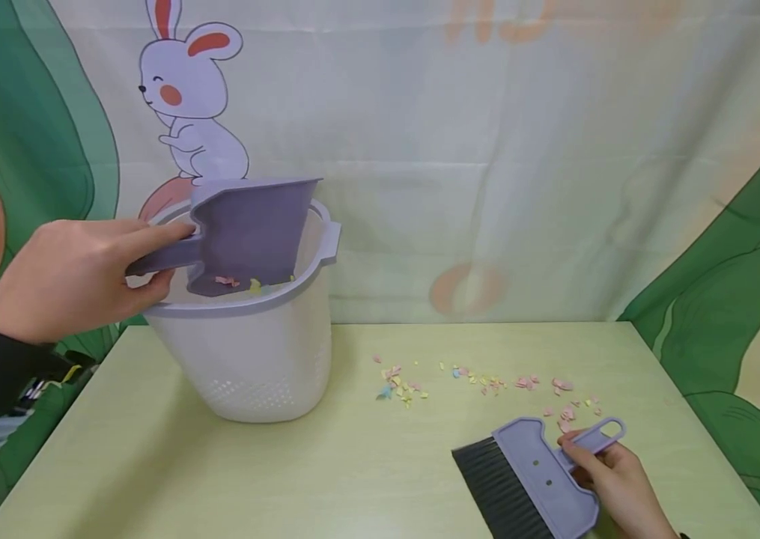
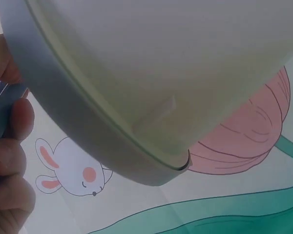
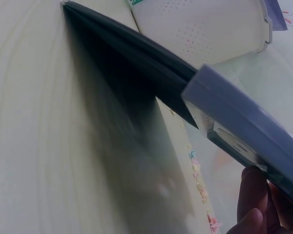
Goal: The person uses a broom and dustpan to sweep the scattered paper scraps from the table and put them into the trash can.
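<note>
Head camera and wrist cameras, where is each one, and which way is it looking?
Head: worn on the head, facing forward and down at the bin, dustpan, brush and colourful scraps; the left hand and right hand show.
Left wrist: worn on that wrist, close to the bin's rim, facing the rabbit picture; fingers show at the left edge.
Right wrist: worn on that wrist, looking past the brush toward the bin; fingers show at bottom right.
Shared: head and right wrist both see the brush and scraps.

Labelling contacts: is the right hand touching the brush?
Touching. The head view shows the right hand pinching the brush by its handle, with no gap between.
</note>
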The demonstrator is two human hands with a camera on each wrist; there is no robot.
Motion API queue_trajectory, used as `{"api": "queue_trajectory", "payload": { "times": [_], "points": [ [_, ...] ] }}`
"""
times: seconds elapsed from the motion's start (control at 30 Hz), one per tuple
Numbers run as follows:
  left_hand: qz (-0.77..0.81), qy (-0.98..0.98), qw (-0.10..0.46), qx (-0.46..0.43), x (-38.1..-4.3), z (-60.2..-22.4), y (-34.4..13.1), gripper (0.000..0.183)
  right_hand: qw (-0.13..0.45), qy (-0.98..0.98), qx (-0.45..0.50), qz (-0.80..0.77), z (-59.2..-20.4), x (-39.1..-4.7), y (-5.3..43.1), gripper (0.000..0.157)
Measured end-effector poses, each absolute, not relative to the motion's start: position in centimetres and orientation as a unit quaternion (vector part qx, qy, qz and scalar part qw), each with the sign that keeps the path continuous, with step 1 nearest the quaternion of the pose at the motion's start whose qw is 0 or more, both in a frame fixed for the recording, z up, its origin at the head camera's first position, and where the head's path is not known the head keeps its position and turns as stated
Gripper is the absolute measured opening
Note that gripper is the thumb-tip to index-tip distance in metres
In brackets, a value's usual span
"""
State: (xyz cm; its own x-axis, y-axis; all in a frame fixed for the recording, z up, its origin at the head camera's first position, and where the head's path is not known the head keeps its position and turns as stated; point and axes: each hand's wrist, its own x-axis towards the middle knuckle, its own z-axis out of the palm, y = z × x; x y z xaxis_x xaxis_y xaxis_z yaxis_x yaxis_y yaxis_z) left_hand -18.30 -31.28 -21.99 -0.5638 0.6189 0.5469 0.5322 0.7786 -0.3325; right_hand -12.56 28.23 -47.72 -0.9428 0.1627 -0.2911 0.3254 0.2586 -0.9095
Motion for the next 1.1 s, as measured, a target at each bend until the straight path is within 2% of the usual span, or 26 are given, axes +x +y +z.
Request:
{"api": "queue_trajectory", "payload": {
  "times": [0.37, 0.6, 0.7, 0.73, 0.83, 1.1],
  "points": [
    [0.138, -0.826, 0.361, -0.411, -17.3, -21.7, -30.3, 0.066, 0.056, 0.788, 0.149, -0.595, -47.9, -12.4, 28.1, 0.028],
    [0.151, -0.828, 0.353, -0.407, -16.8, -21.7, -30.2, 0.066, 0.059, 0.792, 0.147, -0.589, -47.7, -12.3, 28.0, 0.032],
    [0.137, -0.824, 0.378, -0.4, -16.6, -21.8, -30.2, 0.043, 0.062, 0.794, 0.147, -0.586, -47.6, -12.3, 27.9, 0.032],
    [0.129, -0.822, 0.388, -0.397, -16.5, -21.8, -30.2, 0.041, 0.061, 0.794, 0.145, -0.587, -47.6, -12.3, 27.9, 0.032],
    [0.104, -0.815, 0.42, -0.387, -16.0, -21.7, -29.9, 0.057, 0.049, 0.795, 0.133, -0.589, -47.6, -12.2, 27.9, 0.031],
    [0.026, -0.811, 0.489, -0.32, -14.2, -21.7, -28.6, 0.051, 0.022, 0.785, 0.1, -0.611, -47.7, -12.1, 27.9, 0.021]
  ]
}}
